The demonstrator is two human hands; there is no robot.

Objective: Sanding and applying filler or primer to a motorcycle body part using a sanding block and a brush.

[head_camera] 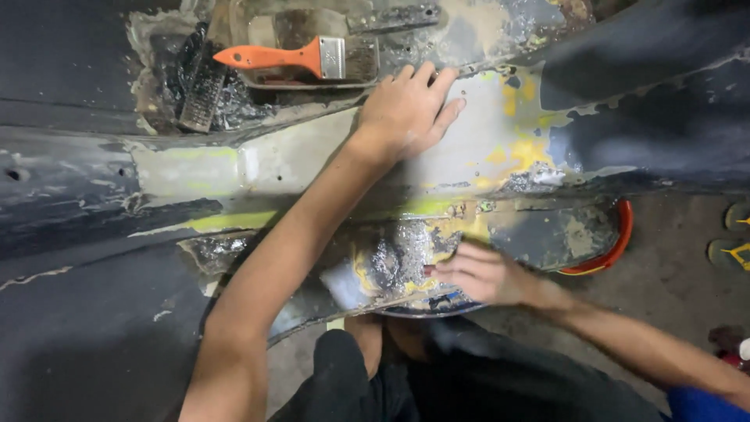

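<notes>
- your left hand (406,109) lies flat, fingers spread, empty, pressed on the dark curved metal body panel (94,195), on its bare grey sanded patch with yellow filler (500,148).
- your right hand (480,275) rests lower on the same panel, fingers loosely bent on a shiny scraped silver spot (398,262); you can't tell whether it pinches anything.
- an orange-handled flat paintbrush (301,57) lies above your left hand, apart from it, with a dark wire brush (201,98) to its left.
- an orange-red round basin (617,242) peeks from under the panel's lower edge, on the floor (672,258).
</notes>
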